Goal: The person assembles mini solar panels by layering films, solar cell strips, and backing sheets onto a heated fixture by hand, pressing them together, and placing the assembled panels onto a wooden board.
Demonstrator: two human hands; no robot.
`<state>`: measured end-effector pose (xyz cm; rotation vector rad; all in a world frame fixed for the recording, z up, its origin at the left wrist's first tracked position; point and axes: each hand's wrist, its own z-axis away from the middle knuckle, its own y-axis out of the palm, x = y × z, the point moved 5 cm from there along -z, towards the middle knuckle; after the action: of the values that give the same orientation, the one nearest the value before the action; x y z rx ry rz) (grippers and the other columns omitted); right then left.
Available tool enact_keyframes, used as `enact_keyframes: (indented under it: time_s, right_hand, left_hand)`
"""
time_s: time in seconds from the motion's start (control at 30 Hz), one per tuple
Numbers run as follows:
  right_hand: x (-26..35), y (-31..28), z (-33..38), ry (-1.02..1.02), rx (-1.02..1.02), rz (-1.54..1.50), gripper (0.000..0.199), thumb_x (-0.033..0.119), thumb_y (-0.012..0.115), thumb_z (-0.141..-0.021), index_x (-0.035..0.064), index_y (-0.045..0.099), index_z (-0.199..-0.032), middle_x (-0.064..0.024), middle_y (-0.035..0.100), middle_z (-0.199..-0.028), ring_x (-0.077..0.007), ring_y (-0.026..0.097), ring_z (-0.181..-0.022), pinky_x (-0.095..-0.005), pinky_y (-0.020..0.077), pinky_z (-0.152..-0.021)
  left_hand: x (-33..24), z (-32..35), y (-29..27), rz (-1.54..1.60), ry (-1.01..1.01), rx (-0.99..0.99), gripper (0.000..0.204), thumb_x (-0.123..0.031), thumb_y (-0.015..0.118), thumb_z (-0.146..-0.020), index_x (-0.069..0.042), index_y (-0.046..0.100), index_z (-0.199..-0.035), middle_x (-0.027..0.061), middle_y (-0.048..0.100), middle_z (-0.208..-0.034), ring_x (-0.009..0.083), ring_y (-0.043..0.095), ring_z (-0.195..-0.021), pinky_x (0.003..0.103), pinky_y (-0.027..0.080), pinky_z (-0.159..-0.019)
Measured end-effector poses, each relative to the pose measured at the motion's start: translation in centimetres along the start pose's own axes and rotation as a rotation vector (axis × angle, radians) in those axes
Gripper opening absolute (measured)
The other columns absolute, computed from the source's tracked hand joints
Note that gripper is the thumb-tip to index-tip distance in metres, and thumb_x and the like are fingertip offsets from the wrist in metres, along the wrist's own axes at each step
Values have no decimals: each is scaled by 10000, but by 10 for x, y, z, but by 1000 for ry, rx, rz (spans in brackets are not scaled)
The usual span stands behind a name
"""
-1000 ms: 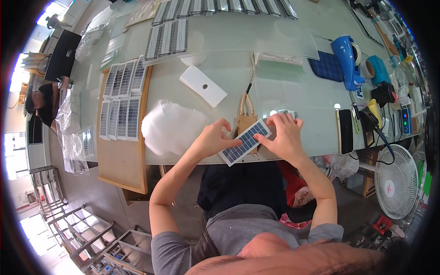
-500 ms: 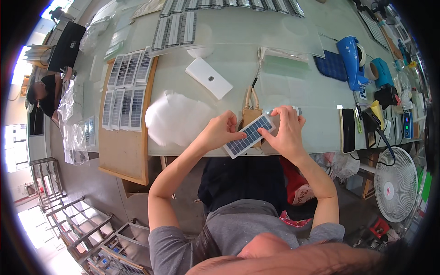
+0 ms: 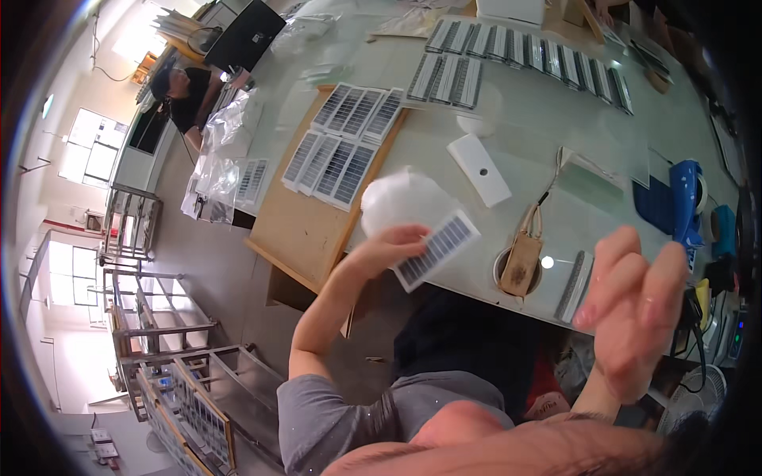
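Observation:
My left hand [image 3: 389, 251] grips one end of a small white-edged solar panel [image 3: 439, 251], tilted above the table's front edge. Just beyond that hand lies a round white pile of soft sheets or padding [image 3: 409, 202]. My right hand [image 3: 635, 313] is raised close to the camera at the right, its fingers loosely bent and apart, holding nothing I can see. Between the hands, a worn wooden block [image 3: 520, 266] with two pale tubes sits over a round opening. A stack of thin strips [image 3: 573, 285] lies near the edge, beside my right hand.
A wooden board [image 3: 298, 238] at the left carries several solar panels [image 3: 341, 170]. More panels [image 3: 448, 79] lie in rows at the back. A white box [image 3: 480, 170] stands mid-table. A blue tape dispenser [image 3: 686, 202] is at the right. Another person [image 3: 190, 99] sits far left.
My right hand has let go of the panel and lifted toward the camera at the right. The left hand keeps the panel, now away from the wooden block. The view has turned left.

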<state>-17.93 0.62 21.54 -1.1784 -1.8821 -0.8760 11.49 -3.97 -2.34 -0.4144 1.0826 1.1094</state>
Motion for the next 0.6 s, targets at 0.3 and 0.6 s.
enact_keyframes:
  time_s: [0.3, 0.6]
  right_hand:
    - [20, 33, -10, 166, 6, -425, 490, 295, 820, -847, 196, 359, -982, 101, 660, -718, -79, 447, -731, -256, 265, -733]
    - [31, 35, -10, 211, -167, -249, 506, 272, 833, -800, 169, 353, -924, 100, 591, -654, -78, 410, -684, -287, 270, -771]
  left_hand:
    - [-51, 63, -227, -28, 251, -730, 267, -40, 568, -940, -38, 598, -1205, 29, 672, -1002, 96, 639, -892, 234, 514, -806]
    - [-68, 5, -210, -341, 286, -813, 309, -44, 608, -917, 11, 599, -1221, 52, 705, -930, 118, 651, -821, 239, 506, -732]
